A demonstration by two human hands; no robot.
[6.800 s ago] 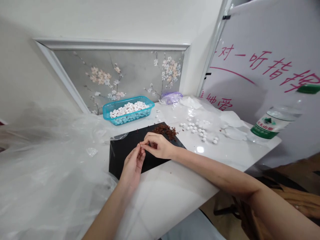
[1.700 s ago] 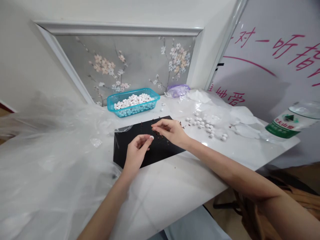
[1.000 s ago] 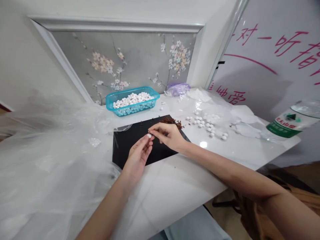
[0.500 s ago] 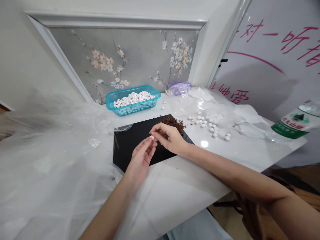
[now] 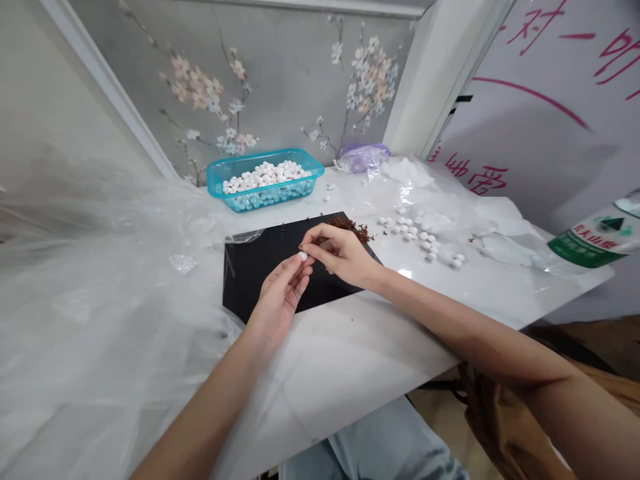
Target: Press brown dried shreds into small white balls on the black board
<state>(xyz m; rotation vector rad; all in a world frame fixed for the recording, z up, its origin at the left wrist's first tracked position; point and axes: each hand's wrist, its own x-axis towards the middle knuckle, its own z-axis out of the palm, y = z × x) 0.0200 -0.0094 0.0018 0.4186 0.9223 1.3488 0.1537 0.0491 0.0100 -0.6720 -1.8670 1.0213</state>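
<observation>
Head view | left hand [image 5: 280,295] pinching a white bead [image 5: 303,256] | right hand [image 5: 346,257] narrowed at that bead, anything gripped too small to tell | black mat [image 5: 245,280] beneath both, brown pieces [image 5: 358,232] heaped at far right | bench [image 5: 320,373]: loose beads [image 5: 424,236] rightward, blue tray [image 5: 214,183] behind

Head-worn view, facing forward (and down), table [image 5: 345,360] near

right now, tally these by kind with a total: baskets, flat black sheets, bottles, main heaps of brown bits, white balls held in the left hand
Translucent blue plastic basket: 1
Flat black sheet: 1
Green-labelled plastic bottle: 1
Main heap of brown bits: 1
White ball in the left hand: 1
Total: 5
</observation>
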